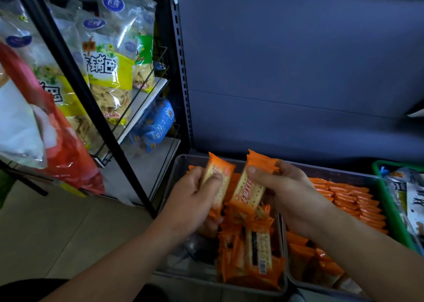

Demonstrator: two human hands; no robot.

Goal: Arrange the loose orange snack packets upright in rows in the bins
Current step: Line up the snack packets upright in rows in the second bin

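**Q:** What are the hands doing?

**A:** Both are raised over a clear bin (174, 170) of loose orange packets. The left hand (195, 200) has its fingers closed around one packet (219, 175), held nearly upright with its crimped top pointing away. The right hand (291, 193) grips a second packet (249, 187) by its upper end — thumb on the printed front, the other fingers behind. This one tilts slightly to the right. The two packets are close together but apart.

**Q:** And where are the rest?

**A:** Under the hands, a loose heap (250, 253) lies jumbled in the left bin, packets flat and overlapping at mixed angles. Just to the right, a second bin (367, 175) holds packets standing on edge in tidy rows (351, 200) — these run from the far wall toward the person.

**Q:** Anything around them?

**A:** A green crate (390, 200) sits beside the right bin. To the left, a black wire rack (128, 108) carries large yellow snack bags (107, 72). A dark panel (298, 60) stands behind the bins.
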